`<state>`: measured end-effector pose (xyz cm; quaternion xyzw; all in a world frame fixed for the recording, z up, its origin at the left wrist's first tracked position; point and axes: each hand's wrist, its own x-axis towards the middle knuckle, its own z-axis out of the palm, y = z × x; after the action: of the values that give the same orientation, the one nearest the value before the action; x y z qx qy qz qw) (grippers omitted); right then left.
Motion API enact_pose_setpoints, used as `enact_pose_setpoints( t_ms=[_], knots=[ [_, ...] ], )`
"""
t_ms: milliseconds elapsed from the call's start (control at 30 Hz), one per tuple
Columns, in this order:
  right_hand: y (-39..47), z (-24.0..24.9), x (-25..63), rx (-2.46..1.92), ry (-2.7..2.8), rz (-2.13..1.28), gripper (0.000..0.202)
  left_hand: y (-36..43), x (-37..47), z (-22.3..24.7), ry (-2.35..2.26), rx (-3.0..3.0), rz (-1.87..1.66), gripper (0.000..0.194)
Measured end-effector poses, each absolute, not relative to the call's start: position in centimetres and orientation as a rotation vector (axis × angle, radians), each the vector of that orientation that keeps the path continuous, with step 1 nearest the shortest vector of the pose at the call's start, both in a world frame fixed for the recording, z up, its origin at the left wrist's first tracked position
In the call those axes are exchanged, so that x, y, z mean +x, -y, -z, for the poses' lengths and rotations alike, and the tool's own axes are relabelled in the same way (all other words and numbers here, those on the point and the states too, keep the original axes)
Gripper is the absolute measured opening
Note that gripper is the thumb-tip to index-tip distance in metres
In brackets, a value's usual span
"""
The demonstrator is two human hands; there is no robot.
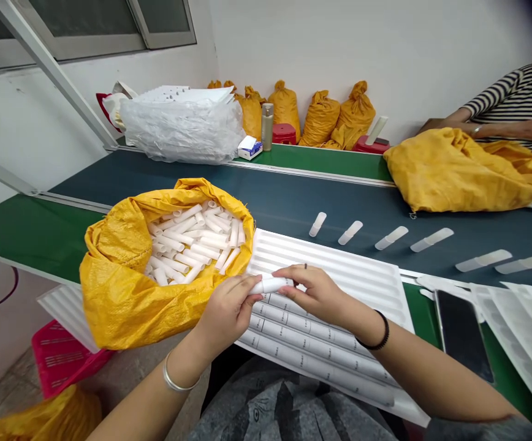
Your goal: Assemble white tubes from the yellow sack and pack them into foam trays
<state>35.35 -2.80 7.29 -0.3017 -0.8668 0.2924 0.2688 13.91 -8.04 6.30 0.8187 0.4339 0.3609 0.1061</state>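
Observation:
A short white tube [268, 285] lies level between my two hands, above a white grooved tray [334, 263]. My left hand [229, 303] is closed round its left end, thumb and fingers pressed on it. The fingertips of my right hand [314, 291] pinch its right end. Rows of printed white labelled tubes [312, 346] fill the tray's near grooves, while its far grooves show bare. Left of the tray, an open yellow sack [132, 306] holds many loose white tubes [192, 239].
Several translucent tubes [392, 237] stand along the dark belt [288, 199]. A phone [463, 334] and stacked trays [514, 331] lie at right. Beyond the belt are a plastic-wrapped bundle [183, 125], a bottle [266, 125] and a yellow sack [459, 171] near another person's striped sleeve [514, 95].

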Motion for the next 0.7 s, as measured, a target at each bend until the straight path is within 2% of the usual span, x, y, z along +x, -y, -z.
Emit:
enact_pose_setpoints(
  t_ms=[100, 200, 267, 367, 433, 567, 700],
  knots=[
    [0.6, -6.0, 33.8, -0.999, 2.596, -0.633, 0.023, 6.9, 12.1, -5.3, -1.317, 2.508, -0.84, 0.038],
    [-4.2, -5.2, 32.8, -1.52, 2.499, -0.402, 0.025, 4.6, 8.4, -5.0, -1.986, 2.295, -0.406, 0.048],
    [-7.9, -4.8, 32.7, -1.759, 2.36, -0.362, 0.03, 3.0, 5.5, -4.8, -2.353, 2.005, -0.087, 0.042],
    [-12.1, -4.3, 33.3, -1.98, 2.285, -0.411, 0.028, 1.6, 2.5, -4.0, -2.4, 1.81, 0.098, 0.024],
    [-13.3, -4.2, 33.9, -2.067, 2.293, -0.457, 0.026, 1.3, 2.0, -3.6, -2.37, 1.781, 0.096, 0.017],
    [-10.5, -4.7, 35.8, -2.128, 2.365, -0.42, 0.037, 2.0, 3.4, -3.8, -2.28, 1.93, -0.175, 0.031],
    [-3.1, -4.3, 39.2, -2.115, 2.555, -0.422, 0.016, 3.6, 6.1, -4.8, -1.969, 2.035, -0.761, 0.032]
  ],
)
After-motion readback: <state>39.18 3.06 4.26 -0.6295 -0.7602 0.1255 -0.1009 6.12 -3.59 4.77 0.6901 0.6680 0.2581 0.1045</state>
